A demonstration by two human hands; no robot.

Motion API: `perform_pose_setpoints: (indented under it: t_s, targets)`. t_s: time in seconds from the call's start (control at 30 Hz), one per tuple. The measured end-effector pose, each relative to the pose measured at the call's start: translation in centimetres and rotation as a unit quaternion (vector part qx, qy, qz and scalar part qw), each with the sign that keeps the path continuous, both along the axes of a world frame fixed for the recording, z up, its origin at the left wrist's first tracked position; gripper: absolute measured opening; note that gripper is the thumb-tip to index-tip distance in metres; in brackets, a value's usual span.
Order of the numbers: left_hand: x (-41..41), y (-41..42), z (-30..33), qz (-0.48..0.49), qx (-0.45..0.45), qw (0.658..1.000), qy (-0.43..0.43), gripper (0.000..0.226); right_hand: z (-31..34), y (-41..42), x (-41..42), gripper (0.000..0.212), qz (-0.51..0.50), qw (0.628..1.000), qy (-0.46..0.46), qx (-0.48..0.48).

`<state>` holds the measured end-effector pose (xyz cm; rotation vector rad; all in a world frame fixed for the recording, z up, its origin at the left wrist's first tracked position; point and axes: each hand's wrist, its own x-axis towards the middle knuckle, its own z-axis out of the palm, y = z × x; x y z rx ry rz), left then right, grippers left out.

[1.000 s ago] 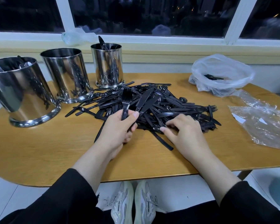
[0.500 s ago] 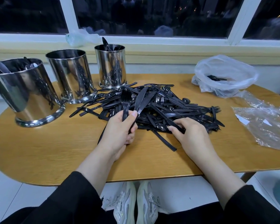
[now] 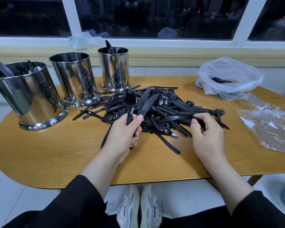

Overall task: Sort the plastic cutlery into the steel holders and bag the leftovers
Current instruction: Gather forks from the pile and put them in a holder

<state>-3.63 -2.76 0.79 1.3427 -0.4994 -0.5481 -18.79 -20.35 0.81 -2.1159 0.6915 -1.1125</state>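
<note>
A heap of black plastic cutlery (image 3: 168,109) lies mid-table. My left hand (image 3: 123,134) grips a black fork (image 3: 130,102) and two black knives (image 3: 145,102) fanned upright at the heap's near left edge. My right hand (image 3: 207,134) pinches a long black piece (image 3: 176,118) that lies across the heap's near right side; what kind of piece it is I cannot tell. Three steel holders stand at the left: a large one (image 3: 31,97), a middle one (image 3: 74,79), and a far one (image 3: 113,68) with cutlery poking out.
A white plastic bag (image 3: 227,78) with a few black pieces stands open at the back right. A flat clear plastic sheet (image 3: 270,124) lies by the right edge. The oval wooden table (image 3: 56,153) ends close in front of me; a window ledge runs behind.
My right hand has lifted from the heap's near edge and shifted right, drawing a long piece up out of the pile. My left hand keeps its bundle.
</note>
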Motion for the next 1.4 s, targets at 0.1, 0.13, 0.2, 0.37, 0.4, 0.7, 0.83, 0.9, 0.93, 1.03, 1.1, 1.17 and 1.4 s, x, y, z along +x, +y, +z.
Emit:
perform_pose_setpoints:
  t_s: [0.1,0.13,0.2,0.37,0.4,0.7,0.83,0.9,0.93,1.03,1.1,1.17,1.4]
  targets:
    - [-0.1,0.0,-0.1,0.014,-0.005,1.0,-0.008,0.024,0.0,0.1,-0.1,0.018,0.032,0.999,0.011,-0.028]
    - [-0.1,0.0,-0.1,0.018,-0.003,1.0,-0.013,0.021,0.0,0.1,-0.1,0.02,0.049,0.998,0.012,-0.036]
    - [0.0,-0.1,-0.2,0.024,0.012,0.999,-0.022,0.021,-0.1,0.1,-0.1,0.016,0.088,0.994,0.027,-0.051]
    - [0.1,-0.1,-0.2,0.026,0.024,0.999,-0.021,0.021,-0.2,0.0,-0.1,0.011,0.126,0.989,0.052,-0.052]
    - [0.1,-0.1,-0.3,0.031,0.03,0.999,-0.029,0.022,-0.2,-0.1,-0.1,0.011,0.13,0.989,0.052,-0.054]
    - [-1.1,-0.3,0.5,-0.031,0.118,0.981,-0.151,0.02,-0.6,-0.2,-0.1,0.014,0.166,0.978,0.08,-0.097]
    - [-1.5,-0.5,0.5,-0.07,0.121,0.982,-0.13,0.013,-0.6,-0.3,0.2,0.005,0.168,0.978,0.044,-0.114]
    - [-1.5,-0.6,0.6,-0.082,0.135,0.977,-0.144,0.013,-0.6,-0.3,0.2,0.013,0.171,0.977,0.025,-0.126]
    - [-1.5,-0.6,0.6,-0.091,0.145,0.972,-0.159,0.013,-0.6,-0.3,0.3,0.016,0.17,0.976,0.017,-0.135]
    - [-1.4,-0.6,0.5,-0.105,0.156,0.967,-0.17,0.016,-0.6,0.0,0.8,0.019,0.155,0.976,-0.005,-0.154]
    - [-1.3,-0.5,0.4,-0.094,0.147,0.972,-0.154,0.022,-0.3,0.2,1.1,0.022,0.127,0.981,-0.021,-0.148]
    - [-1.0,-0.4,0.4,-0.07,0.123,0.981,-0.13,0.026,0.0,0.0,1.2,0.019,0.075,0.989,-0.036,-0.123]
    - [-0.2,-0.4,0.3,-0.032,0.058,0.997,-0.041,0.032,-0.3,-4.5,2.8,0.032,0.015,0.947,0.263,-0.182]
